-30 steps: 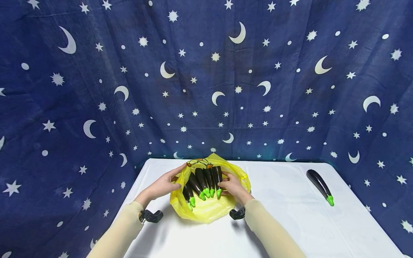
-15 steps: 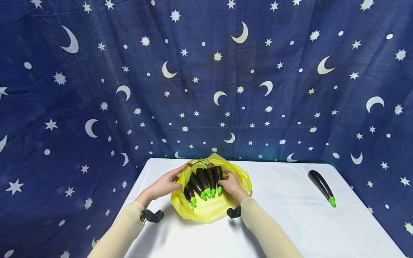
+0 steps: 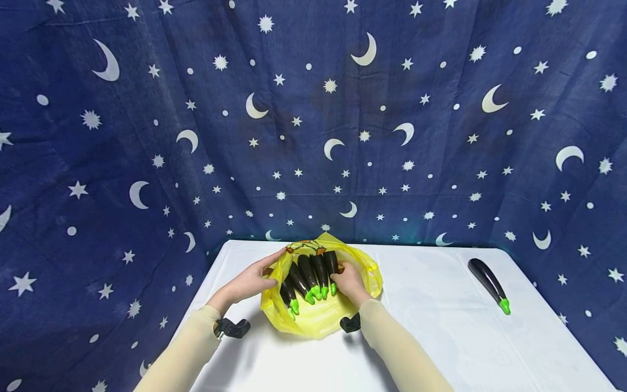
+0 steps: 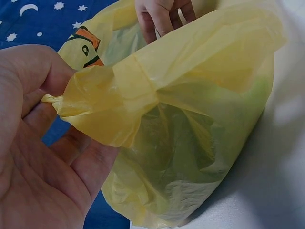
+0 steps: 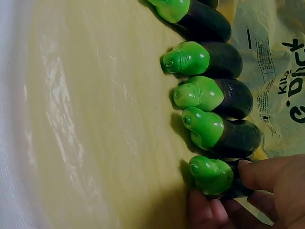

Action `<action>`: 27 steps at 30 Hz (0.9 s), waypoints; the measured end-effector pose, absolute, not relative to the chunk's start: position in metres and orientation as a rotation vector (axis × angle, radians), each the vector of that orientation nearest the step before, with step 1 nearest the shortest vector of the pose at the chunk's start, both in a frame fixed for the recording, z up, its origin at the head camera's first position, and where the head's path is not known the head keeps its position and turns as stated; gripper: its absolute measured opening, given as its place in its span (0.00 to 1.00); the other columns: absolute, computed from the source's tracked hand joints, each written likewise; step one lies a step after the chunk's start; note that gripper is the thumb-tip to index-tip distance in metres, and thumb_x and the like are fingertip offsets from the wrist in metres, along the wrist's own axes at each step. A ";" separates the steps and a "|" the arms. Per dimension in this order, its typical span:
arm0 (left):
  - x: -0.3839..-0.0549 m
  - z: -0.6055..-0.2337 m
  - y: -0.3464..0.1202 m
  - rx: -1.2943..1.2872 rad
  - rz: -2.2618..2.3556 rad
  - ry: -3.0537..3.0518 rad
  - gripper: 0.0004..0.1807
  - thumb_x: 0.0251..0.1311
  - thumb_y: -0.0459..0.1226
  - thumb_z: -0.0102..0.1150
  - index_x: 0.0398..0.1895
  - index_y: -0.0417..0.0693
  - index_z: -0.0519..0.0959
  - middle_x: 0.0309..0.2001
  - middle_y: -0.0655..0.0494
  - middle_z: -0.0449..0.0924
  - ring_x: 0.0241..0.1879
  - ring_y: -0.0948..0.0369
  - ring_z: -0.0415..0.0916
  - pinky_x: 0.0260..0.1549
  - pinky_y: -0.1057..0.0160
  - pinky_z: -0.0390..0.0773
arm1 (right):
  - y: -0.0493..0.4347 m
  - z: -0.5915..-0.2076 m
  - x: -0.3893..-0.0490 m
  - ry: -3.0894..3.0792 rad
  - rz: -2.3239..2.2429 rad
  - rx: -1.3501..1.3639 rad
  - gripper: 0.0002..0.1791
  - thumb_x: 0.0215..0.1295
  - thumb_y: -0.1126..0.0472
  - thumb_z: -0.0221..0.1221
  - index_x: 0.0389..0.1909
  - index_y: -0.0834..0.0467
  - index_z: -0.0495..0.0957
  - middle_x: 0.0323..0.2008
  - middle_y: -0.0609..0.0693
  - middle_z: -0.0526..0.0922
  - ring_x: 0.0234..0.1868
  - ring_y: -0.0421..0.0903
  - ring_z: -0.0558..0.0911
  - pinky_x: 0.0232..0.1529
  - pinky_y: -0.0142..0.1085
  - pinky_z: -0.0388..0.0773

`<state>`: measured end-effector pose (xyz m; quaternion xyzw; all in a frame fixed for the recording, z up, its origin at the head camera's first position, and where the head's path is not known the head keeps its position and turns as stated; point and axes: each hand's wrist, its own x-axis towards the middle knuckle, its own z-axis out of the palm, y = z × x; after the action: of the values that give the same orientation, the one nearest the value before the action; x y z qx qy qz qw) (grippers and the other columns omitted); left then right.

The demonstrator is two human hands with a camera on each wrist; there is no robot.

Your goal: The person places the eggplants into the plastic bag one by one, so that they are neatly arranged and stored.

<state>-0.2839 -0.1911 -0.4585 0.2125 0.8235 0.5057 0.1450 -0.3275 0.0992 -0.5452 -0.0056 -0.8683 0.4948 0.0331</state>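
A yellow plastic bag [image 3: 313,324] lies on the white table with its mouth spread toward me. Inside it, several dark eggplants [image 3: 320,269] with green stems lie side by side. My left hand [image 3: 247,281] pinches the bag's left rim between thumb and fingers; the left wrist view shows the gathered plastic [image 4: 95,102] there. My right hand [image 3: 350,280] reaches into the bag and holds the rightmost eggplant [image 3: 332,267]. In the right wrist view, thumb and fingers are around this eggplant [image 5: 212,176] just behind its green cap, close beside its neighbour [image 5: 238,138].
One more eggplant [image 3: 490,286] lies alone on the right part of the table [image 3: 421,305], its green end toward me. Behind and to the left hangs a dark blue curtain [image 3: 313,136] with moons and stars. Black wrist cameras [image 3: 232,328] sit on both wrists.
My right hand and forearm have shifted slightly left, and the held eggplant sits closer against the row. The left hand keeps its grip on the bag's rim.
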 end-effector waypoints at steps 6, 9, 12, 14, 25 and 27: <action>-0.283 -0.459 -0.191 0.616 1.446 2.381 0.48 0.59 0.27 0.58 0.82 0.63 0.55 0.79 0.58 0.57 0.63 0.51 0.74 0.55 0.58 0.76 | 0.100 -0.544 -0.325 -2.729 1.443 -0.020 0.28 0.64 0.64 0.64 0.64 0.71 0.74 0.47 0.61 0.84 0.45 0.52 0.81 0.50 0.47 0.79; -0.283 -0.459 -0.192 0.611 1.449 2.385 0.48 0.59 0.28 0.59 0.82 0.63 0.55 0.79 0.59 0.57 0.63 0.51 0.73 0.57 0.56 0.76 | 0.101 -0.541 -0.322 -2.726 1.490 -0.013 0.31 0.63 0.65 0.65 0.66 0.71 0.72 0.50 0.63 0.83 0.48 0.55 0.81 0.52 0.49 0.79; -0.283 -0.459 -0.193 0.611 1.450 2.394 0.48 0.59 0.28 0.59 0.82 0.62 0.54 0.79 0.59 0.55 0.65 0.50 0.72 0.59 0.54 0.75 | 0.101 -0.537 -0.318 -2.729 1.508 0.019 0.33 0.62 0.66 0.65 0.67 0.71 0.71 0.56 0.67 0.80 0.56 0.60 0.79 0.57 0.53 0.77; -0.283 -0.459 -0.193 0.611 1.449 2.394 0.48 0.60 0.28 0.59 0.83 0.62 0.54 0.80 0.59 0.55 0.65 0.49 0.72 0.59 0.53 0.75 | 0.102 -0.533 -0.315 -2.737 1.510 0.033 0.34 0.61 0.67 0.65 0.68 0.71 0.70 0.60 0.69 0.77 0.61 0.63 0.77 0.61 0.54 0.73; -0.283 -0.460 -0.194 0.603 1.449 2.385 0.48 0.59 0.28 0.59 0.83 0.63 0.54 0.79 0.59 0.56 0.63 0.50 0.73 0.58 0.55 0.75 | 0.111 -0.517 -0.292 -2.768 1.557 0.216 0.35 0.65 0.65 0.64 0.73 0.65 0.66 0.64 0.68 0.74 0.64 0.66 0.74 0.62 0.58 0.72; -0.283 -0.460 -0.194 0.600 1.447 2.387 0.48 0.59 0.29 0.59 0.83 0.63 0.54 0.79 0.59 0.56 0.63 0.51 0.73 0.58 0.55 0.75 | 0.112 -0.513 -0.287 -2.773 1.561 0.242 0.36 0.65 0.65 0.64 0.74 0.64 0.66 0.64 0.67 0.74 0.63 0.66 0.74 0.61 0.58 0.72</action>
<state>-0.2826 -0.1938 -0.4598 0.2082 0.8275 0.5016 0.1427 -0.2869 0.1124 -0.5128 0.0758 -0.8686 0.4890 -0.0250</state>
